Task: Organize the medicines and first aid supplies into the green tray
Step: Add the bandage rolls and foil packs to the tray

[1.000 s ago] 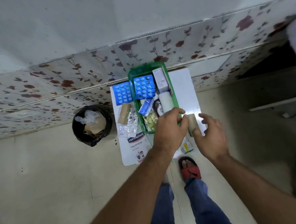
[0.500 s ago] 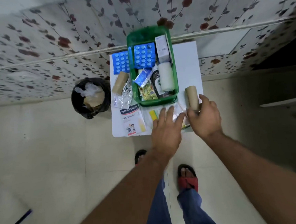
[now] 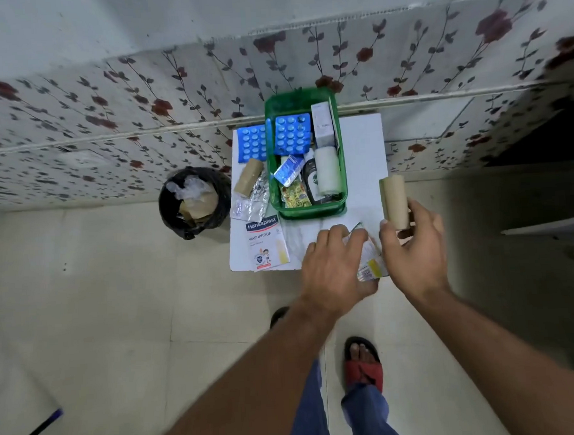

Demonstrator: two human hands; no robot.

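Raised brown roll (image 3: 394, 201); Hansaplast box (image 3: 266, 242) unmoved

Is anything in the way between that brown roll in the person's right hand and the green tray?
Nothing visible blocks it. The right hand holds the brown roll just right of the green tray, with only bare white tabletop between. The tray is crowded, though: a white roll fills its near right side.
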